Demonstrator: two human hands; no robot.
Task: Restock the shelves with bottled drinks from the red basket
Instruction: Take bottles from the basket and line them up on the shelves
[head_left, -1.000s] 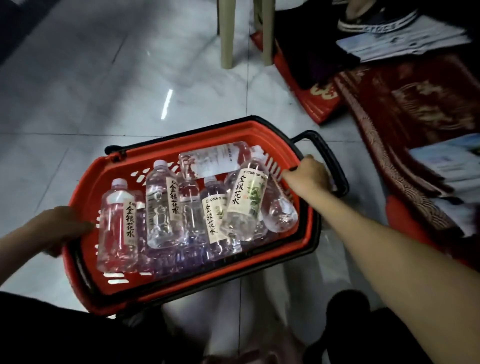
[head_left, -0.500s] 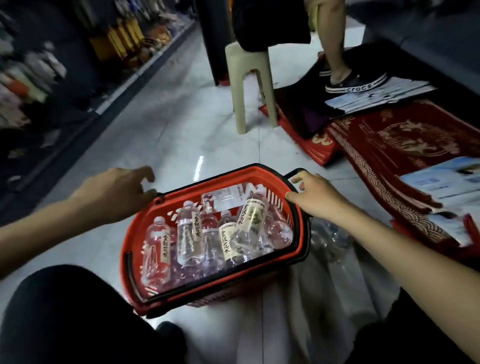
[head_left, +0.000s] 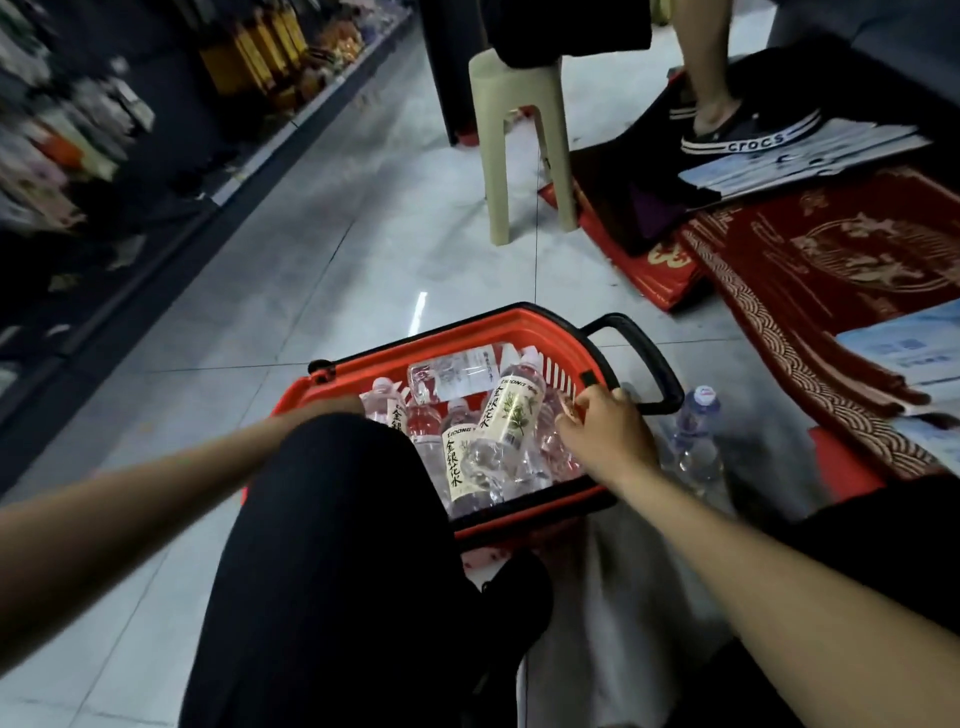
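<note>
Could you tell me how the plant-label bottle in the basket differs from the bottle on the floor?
The plant-label bottle leans on other bottles inside the red basket; the floor bottle stands upright outside it. The plant-label bottle has a cream label; the floor bottle shows none. Both are clear plastic, capped.

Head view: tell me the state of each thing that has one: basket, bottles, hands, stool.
Basket: on the floor, holding bottles.
Handle: lowered outward, to the right.
Bottles: capped, lying jumbled in the basket.
Loose bottle: capped, upright on the floor beside the basket.
Right hand: grips the basket's right rim.
Left hand: hidden behind the knee.
Stool: upright.
</note>
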